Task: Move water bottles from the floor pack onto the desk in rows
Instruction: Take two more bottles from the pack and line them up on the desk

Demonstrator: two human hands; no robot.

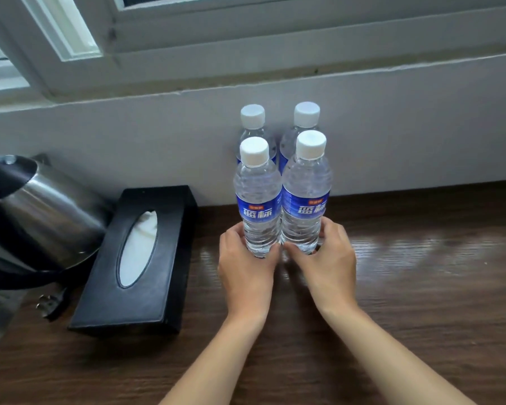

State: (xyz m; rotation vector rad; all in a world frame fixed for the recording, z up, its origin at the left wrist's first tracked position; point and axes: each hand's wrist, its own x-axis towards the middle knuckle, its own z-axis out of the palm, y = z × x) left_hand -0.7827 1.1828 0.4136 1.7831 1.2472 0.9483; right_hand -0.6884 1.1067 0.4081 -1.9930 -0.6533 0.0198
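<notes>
Left hand (pixel 247 260) grips front-left bottle (pixel 258 200); right hand (pixel 323 252) grips front-right bottle (pixel 306 194). Both upright on surface (pixel 421 273), touching, two rear bottles (pixel 253 124) behind by wall.

Your two bare forearms reach forward side by side, converging toward the hands. Your left hand (pixel 246 258) curls its fingers and thumb round the base of the bottle (pixel 259 200) in front of it. Your right hand (pixel 324 255) does the same with the neighbouring bottle (pixel 306 194), just beside the left hand, thumbs nearly touching.
</notes>
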